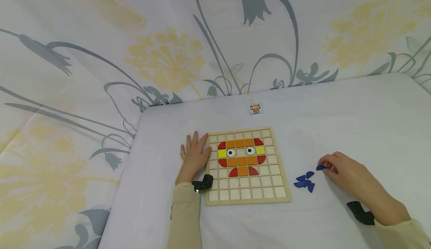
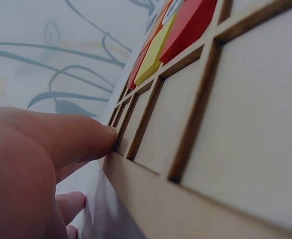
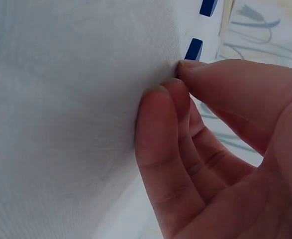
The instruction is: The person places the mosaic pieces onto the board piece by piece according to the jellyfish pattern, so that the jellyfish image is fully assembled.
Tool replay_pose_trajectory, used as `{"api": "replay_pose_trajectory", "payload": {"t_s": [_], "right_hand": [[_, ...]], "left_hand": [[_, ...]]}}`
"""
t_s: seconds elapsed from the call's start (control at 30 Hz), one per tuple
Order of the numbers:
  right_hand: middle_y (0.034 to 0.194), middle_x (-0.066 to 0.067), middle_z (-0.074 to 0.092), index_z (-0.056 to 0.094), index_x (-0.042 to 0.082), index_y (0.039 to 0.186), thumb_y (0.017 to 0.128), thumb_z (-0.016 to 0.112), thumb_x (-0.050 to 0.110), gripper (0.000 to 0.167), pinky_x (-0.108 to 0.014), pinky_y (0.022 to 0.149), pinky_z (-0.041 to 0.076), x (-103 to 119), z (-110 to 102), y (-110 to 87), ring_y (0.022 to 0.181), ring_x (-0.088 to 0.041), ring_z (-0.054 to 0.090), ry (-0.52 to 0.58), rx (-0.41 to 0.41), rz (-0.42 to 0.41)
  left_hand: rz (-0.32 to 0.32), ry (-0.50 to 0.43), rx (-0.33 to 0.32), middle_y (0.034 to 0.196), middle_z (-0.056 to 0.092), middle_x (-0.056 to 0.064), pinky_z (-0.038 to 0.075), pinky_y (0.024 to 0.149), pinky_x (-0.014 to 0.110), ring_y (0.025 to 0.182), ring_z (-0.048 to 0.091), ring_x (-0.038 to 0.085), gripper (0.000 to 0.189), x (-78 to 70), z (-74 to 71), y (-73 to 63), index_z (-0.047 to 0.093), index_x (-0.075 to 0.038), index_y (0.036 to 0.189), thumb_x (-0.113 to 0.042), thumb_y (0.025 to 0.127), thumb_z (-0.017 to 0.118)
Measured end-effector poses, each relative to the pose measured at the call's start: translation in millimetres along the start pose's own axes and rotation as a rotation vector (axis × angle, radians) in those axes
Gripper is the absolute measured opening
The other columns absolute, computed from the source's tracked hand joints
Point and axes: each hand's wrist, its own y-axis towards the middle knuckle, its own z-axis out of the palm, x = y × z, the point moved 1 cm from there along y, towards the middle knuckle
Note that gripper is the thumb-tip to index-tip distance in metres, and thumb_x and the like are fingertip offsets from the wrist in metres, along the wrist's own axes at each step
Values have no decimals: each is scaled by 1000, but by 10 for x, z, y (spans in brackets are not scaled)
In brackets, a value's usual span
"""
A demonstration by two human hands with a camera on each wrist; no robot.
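Note:
A wooden grid board [image 1: 248, 203] lies on the white cloth with a pattern of orange squares [image 1: 242, 161], yellow squares [image 1: 222, 153], red quarter-round pieces [image 1: 234, 172] and two eye pieces [image 1: 250, 150]. My left hand [image 1: 194, 157] rests at its left edge, fingers spread and thumb touching the frame, as the left wrist view also shows. To the right of the board, my right hand [image 1: 347, 172] pinches a blue quarter-round piece [image 1: 321, 167] between thumb and fingers, low over the cloth. Several more blue pieces [image 1: 299, 184] lie in a loose cluster just left of it.
A small pattern card [image 1: 256, 108] with a gridded picture lies beyond the board's far edge. Behind it rises a flower-printed fabric wall [image 1: 222, 36], which also runs along the left side. Black wrist cameras [image 1: 361, 212] sit on both wrists.

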Motion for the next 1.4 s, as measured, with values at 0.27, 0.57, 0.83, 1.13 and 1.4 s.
{"api": "replay_pose_trajectory", "payload": {"t_s": [0.27,0.57,0.83,1.13,1.4], "right_hand": [[82,-2,52,59,6,91,76,66,9,17,-33,59,44,59,2,48,69,-16,47,18,46,16],[75,6,49,63,10,96,77,64,5,20,-28,58,40,153,39,88,66,-12,43,-12,-19,-95],[73,6,49,62,10,95,78,64,9,17,-27,57,40,362,53,172,66,-11,44,31,16,-81],[77,6,57,59,12,93,79,65,12,15,-26,57,43,750,75,336,68,-10,50,142,73,-117],[78,8,56,60,15,89,79,67,12,12,-27,63,44,1069,158,441,70,-10,50,183,82,-196]], "left_hand": [[13,6,-8,149,7,9,-9,99,53,134,-9,30,50,10,-6,16,35,-24,138,-31,90,46],[9,10,-7,149,7,9,-9,99,53,134,-9,30,51,19,-5,30,34,-24,139,-32,90,46],[2,4,6,149,5,6,-10,99,51,134,-10,28,51,18,2,26,32,-27,139,-33,90,45],[-1,12,5,149,6,8,-8,99,53,134,-9,29,50,7,-10,7,33,-26,139,-33,91,46],[2,14,12,149,6,8,-8,99,53,134,-10,29,50,-2,-16,0,33,-26,139,-34,91,45]]}}
